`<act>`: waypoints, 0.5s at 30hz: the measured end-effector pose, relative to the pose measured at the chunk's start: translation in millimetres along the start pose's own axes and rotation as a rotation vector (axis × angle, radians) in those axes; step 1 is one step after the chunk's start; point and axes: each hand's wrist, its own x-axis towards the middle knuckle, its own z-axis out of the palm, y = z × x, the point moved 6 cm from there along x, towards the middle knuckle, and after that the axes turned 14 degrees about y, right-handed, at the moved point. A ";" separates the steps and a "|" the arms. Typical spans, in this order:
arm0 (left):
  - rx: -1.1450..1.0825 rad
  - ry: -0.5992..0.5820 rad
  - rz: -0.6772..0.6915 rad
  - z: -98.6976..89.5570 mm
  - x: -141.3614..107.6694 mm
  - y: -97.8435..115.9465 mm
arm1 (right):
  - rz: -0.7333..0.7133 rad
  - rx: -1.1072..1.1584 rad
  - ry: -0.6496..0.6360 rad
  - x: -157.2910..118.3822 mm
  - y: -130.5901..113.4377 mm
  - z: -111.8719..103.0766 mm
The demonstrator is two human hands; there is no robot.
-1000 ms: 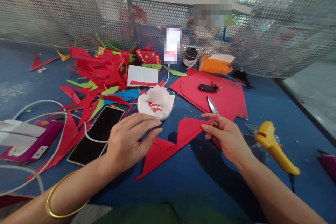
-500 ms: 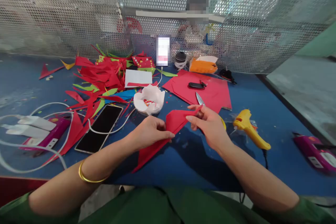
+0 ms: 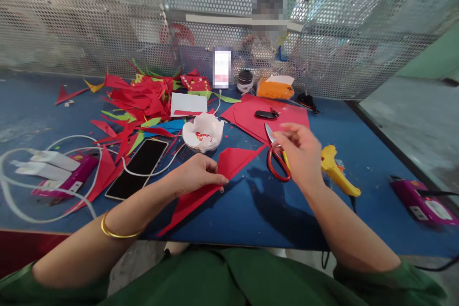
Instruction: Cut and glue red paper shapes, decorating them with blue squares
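A folded red paper piece (image 3: 234,161) is pinched between the thumb and fingers of my left hand (image 3: 199,175), its long point trailing toward the table's front edge. My right hand (image 3: 299,153) is off the paper, above the red-handled scissors (image 3: 278,172); its fingers are curled and partly blurred, so whether they hold anything is unclear. The scissors' blades point up toward the stacked red sheets (image 3: 247,114). A white petal-edged bowl (image 3: 202,133) with small red and white bits stands beyond my left hand.
Paper scraps (image 3: 139,98), a dark phone (image 3: 138,169) and white cables lie at left. A yellow glue gun (image 3: 339,172) and a purple power strip (image 3: 423,201) sit at right. Perforated metal mesh (image 3: 222,0) rises behind, with a person beyond it.
My right hand has let go of the red paper's tip and moved right and up, uncovering the scissors. My left hand, still holding the paper, has shifted slightly left.
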 end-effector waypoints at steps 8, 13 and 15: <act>0.118 -0.246 0.073 3.7 -8.8 2.0 | -1.526 -0.507 -0.524 -91.2 -59.2 17.9; 0.265 -0.248 0.217 -0.9 -19.0 19.7 | -1.566 -0.510 -0.438 -109.6 -52.1 -8.0; 0.291 0.002 0.338 -17.7 -22.5 32.7 | -1.500 -0.592 -0.391 -106.9 -49.0 -20.8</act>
